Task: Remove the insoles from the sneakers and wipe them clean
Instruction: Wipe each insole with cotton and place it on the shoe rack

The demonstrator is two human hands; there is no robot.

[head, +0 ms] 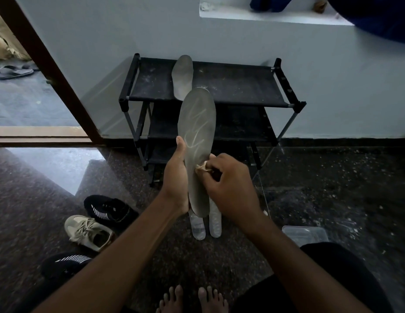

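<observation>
The left hand (176,177) grips the insole (197,123) low down, near the heel end. Its thumb lies up the face turned to the person and its fingers are hidden behind. The right hand (228,184) is curled round a small pale cloth (202,167) and presses it to the insole's right edge, just across from the left thumb.

The insole is held nearly upright. Its heel is down between the two wrists, and its toe points up and away toward the rack (242,86). Pale streaks cross the face above both hands. By my reckoning the next stroke has to run along that long axis, from the cloth up toward the toe. The right hand is the one placed to make it, while the left only steadies.

Under the heel, two clear inserts (198,229) lie side by side on the floor. Left of them are three sneakers, a black striped one (108,210), a beige one (88,231) and another black one (65,262). A clear tub (305,232) sits on the floor to the right. A second insole (183,75) lies on the rack's top shelf, just beyond the held one's toe and partly hidden by it.
</observation>
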